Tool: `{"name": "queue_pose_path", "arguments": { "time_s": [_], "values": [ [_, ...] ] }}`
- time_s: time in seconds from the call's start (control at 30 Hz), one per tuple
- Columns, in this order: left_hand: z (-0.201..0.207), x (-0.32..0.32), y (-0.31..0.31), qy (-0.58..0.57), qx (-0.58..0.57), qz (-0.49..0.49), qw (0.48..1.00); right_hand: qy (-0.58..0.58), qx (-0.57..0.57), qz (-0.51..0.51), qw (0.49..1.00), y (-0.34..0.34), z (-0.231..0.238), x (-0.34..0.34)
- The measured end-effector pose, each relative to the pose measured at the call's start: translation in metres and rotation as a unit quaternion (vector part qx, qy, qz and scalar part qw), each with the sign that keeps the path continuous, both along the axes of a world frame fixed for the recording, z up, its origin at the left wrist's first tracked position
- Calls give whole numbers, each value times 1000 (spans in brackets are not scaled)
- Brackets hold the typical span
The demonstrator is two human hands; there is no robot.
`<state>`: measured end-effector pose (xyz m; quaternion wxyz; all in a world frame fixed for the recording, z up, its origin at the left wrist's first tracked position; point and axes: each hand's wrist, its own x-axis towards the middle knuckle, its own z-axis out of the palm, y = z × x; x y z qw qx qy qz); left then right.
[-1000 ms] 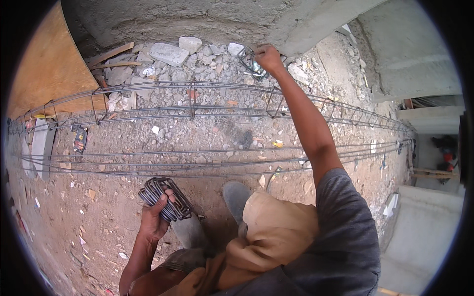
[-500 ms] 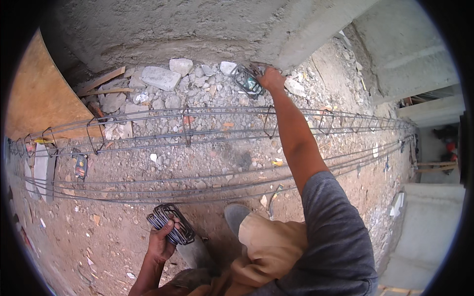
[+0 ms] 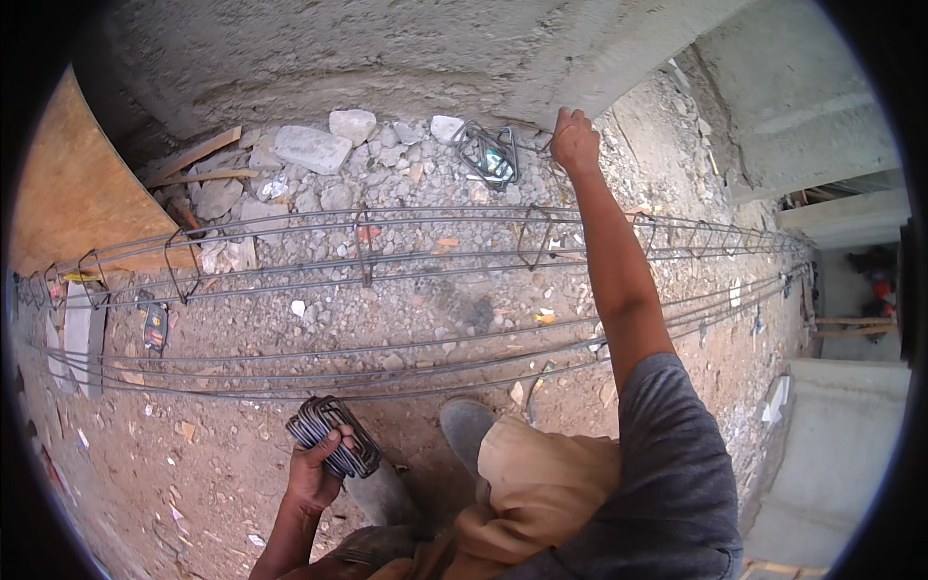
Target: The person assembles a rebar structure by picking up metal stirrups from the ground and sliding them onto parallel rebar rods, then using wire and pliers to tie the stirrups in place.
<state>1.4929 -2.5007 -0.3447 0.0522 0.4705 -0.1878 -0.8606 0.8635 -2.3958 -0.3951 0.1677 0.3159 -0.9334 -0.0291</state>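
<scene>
My left hand (image 3: pixel 317 466) is wrapped round a stack of dark rectangular rebar stirrups (image 3: pixel 333 435) low in front of me. Stretched out to the far side, my right hand (image 3: pixel 576 145) is closed beside the base of the concrete wall. A thin dark bar juts leftward from its fingers; it looks like a rebar stirrup, mostly hidden. Just left of that hand, a small pile of loose stirrups (image 3: pixel 486 157) lies on the rubble. Between my hands, long steel bars (image 3: pixel 416 259) with stirrups spaced along them run across the view.
More long bars (image 3: pixel 387 371) run nearer my boots. Broken concrete chunks (image 3: pixel 314 150) and wood strips (image 3: pixel 201 155) lie along the rough wall (image 3: pixel 387 48). A plywood sheet (image 3: pixel 77 193) leans at the left. Concrete blocks the right side (image 3: pixel 822 435).
My right hand has moved right, off the stirrup pile, with a thin dark bar now showing at its fingers. My left hand keeps its stack in nearly the same place.
</scene>
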Motion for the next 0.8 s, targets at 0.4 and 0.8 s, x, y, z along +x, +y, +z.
{"name": "queue_pose_path", "arguments": {
  "time_s": [0.4,0.8],
  "values": [
    [-3,5,5,-17,8,19,1000,-195,-51,-48,978,-87,-53,67],
    [-4,6,0,-8,1,17,1000,-150,120,21,981,-72,-59,55]
  ]
}}
